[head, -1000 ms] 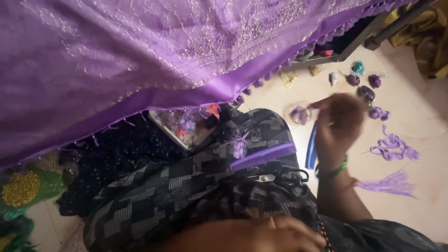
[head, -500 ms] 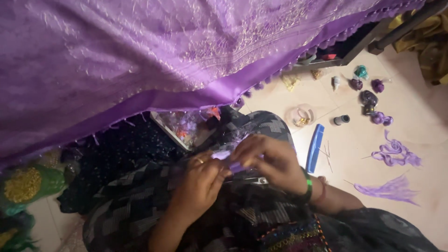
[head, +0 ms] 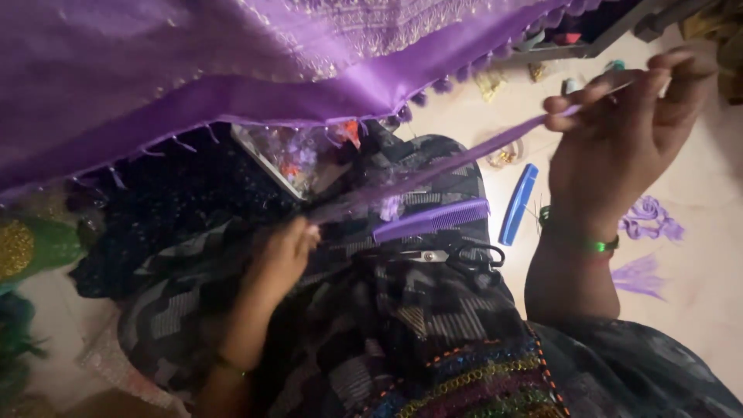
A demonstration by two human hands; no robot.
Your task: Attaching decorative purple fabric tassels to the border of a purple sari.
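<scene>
**Purple thread bundle drawn taut between two hands**

Starting at the far left of the frame, a green glittery ornament (head: 17, 251) sits at the edge, under the purple embroidered fabric (head: 232, 70) that hangs across the whole top. Lower left of centre, the left hand (head: 282, 255) is closed, pinching the low end of a purple thread bundle (head: 433, 166). From there the bundle runs diagonally up to the upper right, over a lap covered in dark patterned cloth (head: 371, 325). On that lap lie a purple comb (head: 431, 220) and, just below it, a pair of scissors (head: 457, 255). A blue comb (head: 517, 203) rests on the pale floor (head: 696, 193) to the right. In the upper right, the right hand (head: 619, 147) pinches the bundle's upper end between thumb and forefinger, its other fingers spread loosely. The threads look light, soft and limp, likely to slip or fray, so a firm pinch at each end seems the soundest hold.
</scene>
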